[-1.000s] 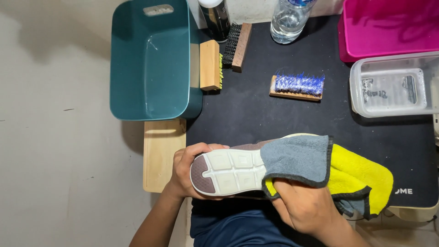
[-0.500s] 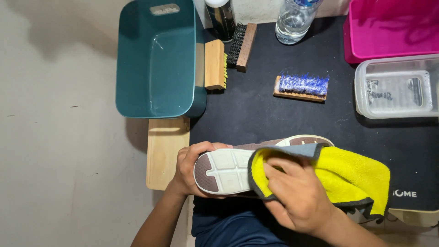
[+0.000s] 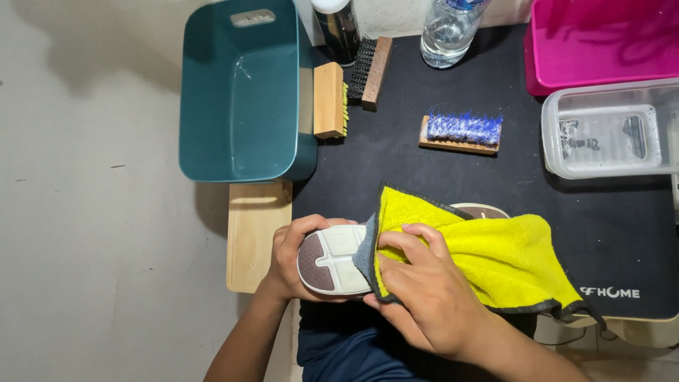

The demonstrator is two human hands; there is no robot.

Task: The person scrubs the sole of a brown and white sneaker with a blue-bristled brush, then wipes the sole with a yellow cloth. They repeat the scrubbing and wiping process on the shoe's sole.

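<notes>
My left hand [image 3: 288, 258] grips the heel end of a shoe [image 3: 332, 260] turned sole up, its white and brown sole facing me over the near edge of the black mat [image 3: 396, 170]. My right hand [image 3: 424, 297] presses a yellow cloth with a grey underside and dark trim [image 3: 488, 258] onto the sole. The cloth drapes to the right and hides most of the shoe; only the heel part and a sliver of the toe [image 3: 484, 209] show.
A teal plastic tub [image 3: 240, 99] stands at the upper left. On the mat lie a blue-bristled wooden brush [image 3: 460, 132], a yellow-bristled brush [image 3: 330, 99] and a black-bristled brush [image 3: 371, 71]. A dark bottle, a water bottle [image 3: 445, 28], a pink bin [image 3: 601, 42] and a clear lidded box [image 3: 608, 134] stand at the back and right.
My right hand has slid the cloth leftward along the sole, and the cloth has flipped from grey side up to yellow side up. My left hand keeps its hold on the heel.
</notes>
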